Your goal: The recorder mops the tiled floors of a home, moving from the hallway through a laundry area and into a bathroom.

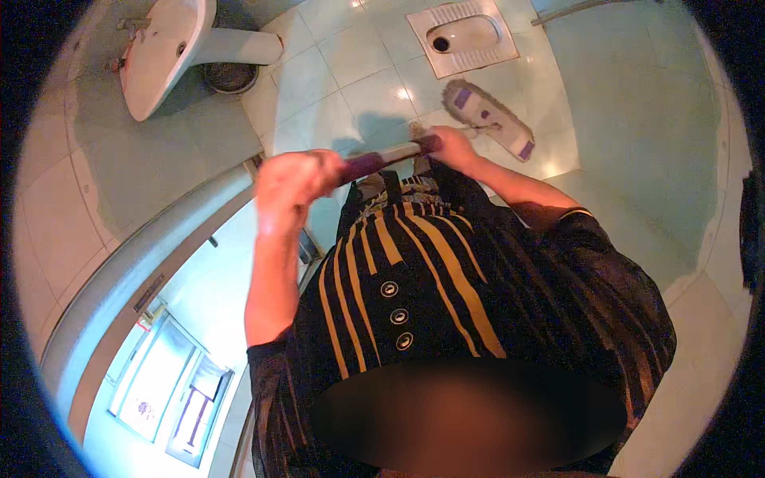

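Observation:
A flat mop slants across the middle of the view, and both my hands grip its handle [399,153], which is dark purple with a pale section. My left hand [299,182] is closed around the upper end, a little blurred. Lower down, my right hand [452,149] wraps the dark part of the handle. The mop head [491,122], a pale plate with purple ends and a greyish fringe, lies on the tiled floor [352,74] beyond my right hand. Part of the lower pole is hidden behind that hand.
A squat toilet [463,37] is set in the floor just past the mop head. At the upper left stands a pedestal washbasin [173,51], with a dark round basin [231,77] beside its foot. To my left is a doorway with a brown frame [161,281]. Tiled walls [639,137] rise at the right.

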The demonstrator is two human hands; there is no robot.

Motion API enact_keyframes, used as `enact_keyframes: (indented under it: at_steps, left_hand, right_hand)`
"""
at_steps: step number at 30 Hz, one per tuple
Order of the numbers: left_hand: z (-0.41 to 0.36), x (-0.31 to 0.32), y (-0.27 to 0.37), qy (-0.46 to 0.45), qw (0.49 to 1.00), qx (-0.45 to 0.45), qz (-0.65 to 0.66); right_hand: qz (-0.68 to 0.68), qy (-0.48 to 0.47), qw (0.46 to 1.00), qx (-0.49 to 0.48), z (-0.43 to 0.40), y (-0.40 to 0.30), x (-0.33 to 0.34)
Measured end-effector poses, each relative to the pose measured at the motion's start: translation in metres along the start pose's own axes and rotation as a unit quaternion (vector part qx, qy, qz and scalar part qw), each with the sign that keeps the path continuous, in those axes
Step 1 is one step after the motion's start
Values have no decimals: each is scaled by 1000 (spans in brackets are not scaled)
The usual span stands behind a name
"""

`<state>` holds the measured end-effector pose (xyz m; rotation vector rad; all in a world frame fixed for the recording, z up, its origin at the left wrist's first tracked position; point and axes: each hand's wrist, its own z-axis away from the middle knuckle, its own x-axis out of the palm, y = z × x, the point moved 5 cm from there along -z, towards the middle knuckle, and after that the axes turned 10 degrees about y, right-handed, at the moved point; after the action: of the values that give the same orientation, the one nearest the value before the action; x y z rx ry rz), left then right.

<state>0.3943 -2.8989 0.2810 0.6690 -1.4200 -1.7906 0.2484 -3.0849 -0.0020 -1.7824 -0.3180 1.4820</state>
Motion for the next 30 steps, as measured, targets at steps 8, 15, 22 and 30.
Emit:
enact_keyframes:
  at_steps: [8, 15, 22, 30]
  left_hand:
    - [50, -52, -61, 22, 997, -33, 63]
    - [90, -226, 23, 154, 976, 150, -29]
    - [135, -268, 36, 238, 948, 196, -73]
    - [77, -199, -6, 240, 962, 121, 47]
  right_hand:
    - [-16, -32, 999, 9, 32, -13, 52]
    - [-118, -62, 982, -135, -68, -181, 188]
    - [-88, -175, 971, -137, -94, -275, 206]
    - [-27, -250, 963, -99, -94, -168, 139]
